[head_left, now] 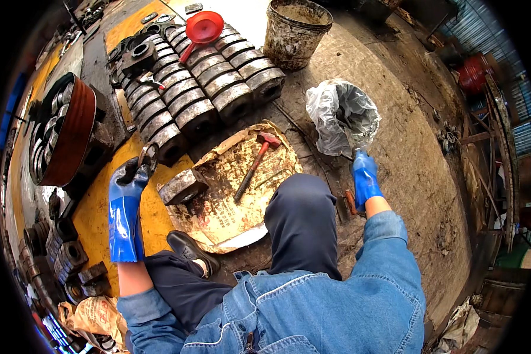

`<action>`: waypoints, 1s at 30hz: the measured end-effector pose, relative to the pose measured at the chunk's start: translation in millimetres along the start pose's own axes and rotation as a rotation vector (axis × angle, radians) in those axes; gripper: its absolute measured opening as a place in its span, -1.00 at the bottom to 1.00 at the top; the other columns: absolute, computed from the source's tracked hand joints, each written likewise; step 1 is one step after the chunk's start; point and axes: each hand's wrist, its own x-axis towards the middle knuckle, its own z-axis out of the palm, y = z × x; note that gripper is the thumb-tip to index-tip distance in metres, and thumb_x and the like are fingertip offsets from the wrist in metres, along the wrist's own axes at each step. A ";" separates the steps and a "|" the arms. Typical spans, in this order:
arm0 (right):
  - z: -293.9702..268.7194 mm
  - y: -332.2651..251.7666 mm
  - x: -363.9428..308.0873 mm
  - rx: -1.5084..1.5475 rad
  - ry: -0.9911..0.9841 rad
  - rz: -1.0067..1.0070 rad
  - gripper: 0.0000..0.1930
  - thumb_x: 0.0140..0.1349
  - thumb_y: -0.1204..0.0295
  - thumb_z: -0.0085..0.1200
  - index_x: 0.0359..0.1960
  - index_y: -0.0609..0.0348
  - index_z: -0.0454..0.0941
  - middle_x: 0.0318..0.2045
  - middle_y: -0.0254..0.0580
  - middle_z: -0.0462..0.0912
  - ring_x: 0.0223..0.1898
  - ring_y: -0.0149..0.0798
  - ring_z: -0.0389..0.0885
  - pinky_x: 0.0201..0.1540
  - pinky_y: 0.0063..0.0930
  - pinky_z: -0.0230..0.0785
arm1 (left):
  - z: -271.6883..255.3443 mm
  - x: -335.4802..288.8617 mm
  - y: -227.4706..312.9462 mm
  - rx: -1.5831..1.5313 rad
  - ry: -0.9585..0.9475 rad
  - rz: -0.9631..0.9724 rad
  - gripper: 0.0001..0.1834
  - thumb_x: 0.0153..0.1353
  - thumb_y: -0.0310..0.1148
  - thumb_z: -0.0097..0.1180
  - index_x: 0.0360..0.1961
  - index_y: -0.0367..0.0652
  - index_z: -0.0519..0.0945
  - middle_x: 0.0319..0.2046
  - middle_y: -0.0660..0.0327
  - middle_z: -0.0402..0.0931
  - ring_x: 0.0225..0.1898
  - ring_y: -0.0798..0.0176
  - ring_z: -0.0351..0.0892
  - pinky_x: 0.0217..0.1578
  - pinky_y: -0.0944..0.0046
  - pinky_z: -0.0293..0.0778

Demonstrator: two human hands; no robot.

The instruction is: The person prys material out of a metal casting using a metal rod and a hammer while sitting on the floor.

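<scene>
My left hand (127,189), in a blue rubber glove with blackened fingers, is raised at the left, closed on a dark, greasy metal ring (150,154). My right hand (365,174), in a matching glove, is at the near rim of a bucket lined with clear plastic (330,127). Its fingers look closed, but what they grip is hidden. Between my hands lies a stained cardboard sheet (224,215). On it rest a red-headed hammer (255,165) and a blocky metal part (183,187).
Rows of metal blocks (189,109) stand ahead, with a red plastic pan (205,27) on top. A dirty bucket (295,35) is behind them. At the left, a rusty drum (71,141) holds metal rings. More metal parts (72,255) line the lower left.
</scene>
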 end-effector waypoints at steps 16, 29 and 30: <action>-137.8 -94.1 -56.5 1.515 -0.255 -0.185 -0.67 0.31 0.41 0.13 0.10 0.10 0.48 -0.34 -0.11 0.71 -0.64 -0.40 0.50 -0.58 -0.51 0.39 | -17.8 19.5 -49.3 0.110 0.275 0.263 -0.71 0.09 -0.36 0.36 -0.18 -0.30 0.68 -0.32 0.15 0.69 -0.30 0.32 0.62 -0.16 0.30 0.53; -168.0 -285.0 -186.5 1.842 -1.442 0.057 -0.64 0.37 0.16 -0.02 0.09 0.02 0.40 -0.08 -0.04 0.63 -0.66 -0.51 0.36 -0.56 -0.64 0.28 | 16.9 -8.2 28.3 0.028 0.374 0.767 -0.71 0.10 -0.61 0.11 -0.12 -0.23 0.66 -0.29 0.11 0.68 -0.31 0.15 0.67 -0.27 0.27 0.55; -166.4 -287.3 -190.9 1.928 -1.420 0.048 -0.67 0.34 0.17 0.02 0.06 -0.03 0.43 -0.01 0.01 0.61 -0.66 -0.51 0.36 -0.59 -0.64 0.26 | 13.9 -8.3 35.7 0.231 0.435 0.943 -0.69 0.05 -0.59 0.16 -0.12 -0.18 0.66 -0.27 0.06 0.67 -0.29 0.05 0.68 -0.25 0.22 0.56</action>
